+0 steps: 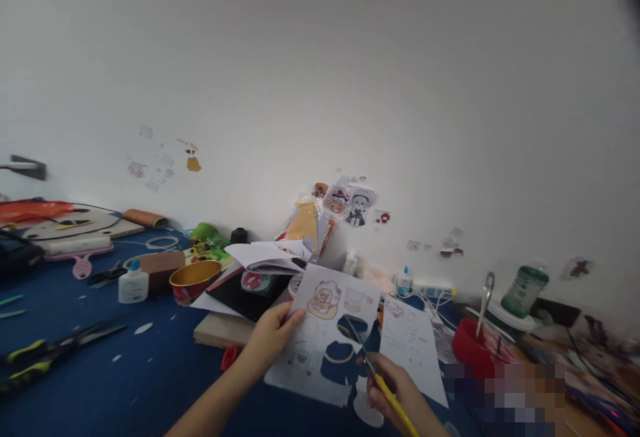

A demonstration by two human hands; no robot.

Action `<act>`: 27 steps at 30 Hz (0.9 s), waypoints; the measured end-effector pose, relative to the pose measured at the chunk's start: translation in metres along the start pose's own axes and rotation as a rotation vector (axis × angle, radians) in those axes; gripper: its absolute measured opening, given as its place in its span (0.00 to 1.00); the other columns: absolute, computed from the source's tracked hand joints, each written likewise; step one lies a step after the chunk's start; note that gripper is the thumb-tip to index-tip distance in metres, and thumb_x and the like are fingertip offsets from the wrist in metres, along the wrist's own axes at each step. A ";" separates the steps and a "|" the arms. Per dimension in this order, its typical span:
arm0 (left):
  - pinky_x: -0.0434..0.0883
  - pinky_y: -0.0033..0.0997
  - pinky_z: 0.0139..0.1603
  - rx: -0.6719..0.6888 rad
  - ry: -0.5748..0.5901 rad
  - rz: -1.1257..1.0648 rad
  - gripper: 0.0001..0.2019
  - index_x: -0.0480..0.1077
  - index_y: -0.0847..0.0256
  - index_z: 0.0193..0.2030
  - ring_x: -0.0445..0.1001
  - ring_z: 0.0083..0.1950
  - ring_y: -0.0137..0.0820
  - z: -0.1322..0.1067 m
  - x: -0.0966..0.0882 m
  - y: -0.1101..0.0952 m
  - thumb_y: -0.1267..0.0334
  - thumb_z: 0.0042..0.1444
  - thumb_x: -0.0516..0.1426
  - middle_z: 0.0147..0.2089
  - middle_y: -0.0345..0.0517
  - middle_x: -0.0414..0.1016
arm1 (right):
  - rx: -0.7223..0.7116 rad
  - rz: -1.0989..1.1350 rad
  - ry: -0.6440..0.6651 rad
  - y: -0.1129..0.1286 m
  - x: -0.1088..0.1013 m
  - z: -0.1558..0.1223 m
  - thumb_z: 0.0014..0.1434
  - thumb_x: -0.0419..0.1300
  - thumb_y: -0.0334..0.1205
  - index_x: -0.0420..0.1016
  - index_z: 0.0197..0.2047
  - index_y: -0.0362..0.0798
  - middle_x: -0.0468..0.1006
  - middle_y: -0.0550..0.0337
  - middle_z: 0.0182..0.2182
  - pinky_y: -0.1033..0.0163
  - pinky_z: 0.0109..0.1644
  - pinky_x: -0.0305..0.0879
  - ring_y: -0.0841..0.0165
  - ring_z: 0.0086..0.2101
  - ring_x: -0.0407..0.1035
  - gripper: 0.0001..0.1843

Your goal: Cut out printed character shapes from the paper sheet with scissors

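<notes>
My left hand (277,332) grips the left edge of a white sheet (334,330) printed with cartoon drawings, thumb on top. Several holes cut through it show the blue table cover below. My right hand (397,390) is closed around a slim yellow-handled craft knife (383,384), its thin metal blade reaching over the sheet by one of the holes. Below the sheet's lower right edge lies a pale cut-out piece (369,407). To the right rests a second printed sheet (411,344).
On the blue table (140,384) lie large scissors (55,354) and a glue bottle (133,282) at left. A gold-lined bowl (193,284) stands near a black folder (245,294) with loose papers. A red cup (473,350) and green jar (525,290) are at right.
</notes>
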State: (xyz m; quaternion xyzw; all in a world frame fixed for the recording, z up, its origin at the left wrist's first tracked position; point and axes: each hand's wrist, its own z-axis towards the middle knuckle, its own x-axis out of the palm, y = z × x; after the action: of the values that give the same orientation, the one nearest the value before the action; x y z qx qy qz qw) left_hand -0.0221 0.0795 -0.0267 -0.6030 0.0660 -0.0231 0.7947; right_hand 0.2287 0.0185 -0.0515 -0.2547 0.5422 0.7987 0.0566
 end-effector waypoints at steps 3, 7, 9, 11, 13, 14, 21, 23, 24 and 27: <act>0.66 0.27 0.31 0.088 0.002 0.128 0.16 0.71 0.64 0.28 0.68 0.33 0.35 0.001 -0.005 -0.003 0.50 0.47 0.56 0.28 0.43 0.73 | -0.042 -0.081 0.072 -0.003 -0.004 0.000 0.52 0.55 0.56 0.69 0.39 0.47 0.62 0.66 0.22 0.67 0.25 0.51 0.72 0.23 0.53 0.21; 0.65 0.26 0.31 0.102 0.005 0.199 0.14 0.72 0.63 0.30 0.68 0.32 0.34 0.000 -0.005 -0.005 0.53 0.49 0.55 0.29 0.42 0.73 | -0.048 -0.124 0.168 -0.002 -0.005 -0.003 0.51 0.54 0.58 0.69 0.39 0.47 0.63 0.66 0.22 0.67 0.26 0.51 0.72 0.22 0.52 0.22; 0.65 0.26 0.33 0.117 0.026 0.212 0.14 0.73 0.62 0.33 0.68 0.33 0.34 -0.001 -0.003 -0.004 0.54 0.50 0.54 0.31 0.43 0.74 | -0.029 -0.156 0.163 -0.004 -0.004 -0.004 0.50 0.56 0.57 0.70 0.36 0.48 0.65 0.66 0.22 0.67 0.27 0.51 0.72 0.23 0.53 0.20; 0.65 0.27 0.34 0.146 0.051 0.238 0.14 0.73 0.62 0.33 0.69 0.34 0.35 -0.001 0.000 -0.003 0.54 0.51 0.53 0.31 0.43 0.74 | -0.006 -0.169 0.129 -0.007 -0.002 -0.005 0.48 0.59 0.55 0.72 0.36 0.48 0.66 0.66 0.22 0.68 0.27 0.52 0.72 0.23 0.54 0.19; 0.65 0.27 0.35 0.176 0.076 0.273 0.14 0.73 0.62 0.31 0.68 0.34 0.34 -0.002 0.002 -0.002 0.55 0.53 0.52 0.30 0.43 0.74 | -0.002 -0.160 0.099 -0.010 -0.001 -0.005 0.46 0.62 0.53 0.74 0.34 0.49 0.68 0.65 0.22 0.68 0.27 0.53 0.71 0.23 0.56 0.18; 0.64 0.27 0.35 0.189 0.087 0.294 0.14 0.72 0.62 0.30 0.68 0.34 0.34 -0.002 0.002 -0.002 0.55 0.53 0.51 0.29 0.43 0.73 | -0.006 -0.155 0.089 -0.011 -0.001 -0.005 0.45 0.63 0.53 0.74 0.33 0.49 0.68 0.65 0.22 0.69 0.26 0.53 0.71 0.23 0.57 0.17; 0.62 0.26 0.33 0.211 0.125 0.368 0.14 0.69 0.63 0.28 0.66 0.31 0.32 -0.003 0.003 -0.002 0.56 0.55 0.49 0.27 0.41 0.69 | -0.029 -0.161 0.175 -0.006 -0.001 -0.003 0.49 0.59 0.56 0.73 0.32 0.48 0.64 0.67 0.19 0.68 0.25 0.51 0.74 0.20 0.50 0.18; 0.62 0.26 0.33 0.217 0.123 0.363 0.14 0.69 0.62 0.28 0.66 0.31 0.32 -0.003 0.002 -0.001 0.56 0.55 0.49 0.27 0.41 0.69 | -0.033 -0.181 0.184 -0.005 0.000 -0.002 0.50 0.57 0.57 0.73 0.31 0.48 0.63 0.68 0.19 0.68 0.25 0.51 0.74 0.20 0.49 0.20; 0.62 0.26 0.33 0.219 0.123 0.359 0.14 0.69 0.62 0.28 0.66 0.31 0.32 -0.003 0.002 -0.001 0.56 0.55 0.49 0.27 0.41 0.70 | -0.032 -0.187 0.185 -0.005 0.000 -0.002 0.50 0.57 0.58 0.73 0.31 0.48 0.62 0.68 0.19 0.68 0.25 0.50 0.74 0.20 0.48 0.21; 0.62 0.26 0.33 0.218 0.134 0.364 0.15 0.69 0.63 0.29 0.66 0.31 0.31 -0.002 0.002 0.000 0.55 0.55 0.48 0.28 0.41 0.70 | -0.021 -0.200 0.181 -0.009 0.000 -0.002 0.49 0.55 0.62 0.72 0.32 0.48 0.61 0.68 0.18 0.68 0.25 0.50 0.74 0.21 0.48 0.24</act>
State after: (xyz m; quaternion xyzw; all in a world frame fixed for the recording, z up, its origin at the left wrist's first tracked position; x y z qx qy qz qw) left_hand -0.0208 0.0779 -0.0275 -0.4888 0.2234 0.0740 0.8401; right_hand 0.2322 0.0201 -0.0593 -0.3793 0.5087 0.7683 0.0842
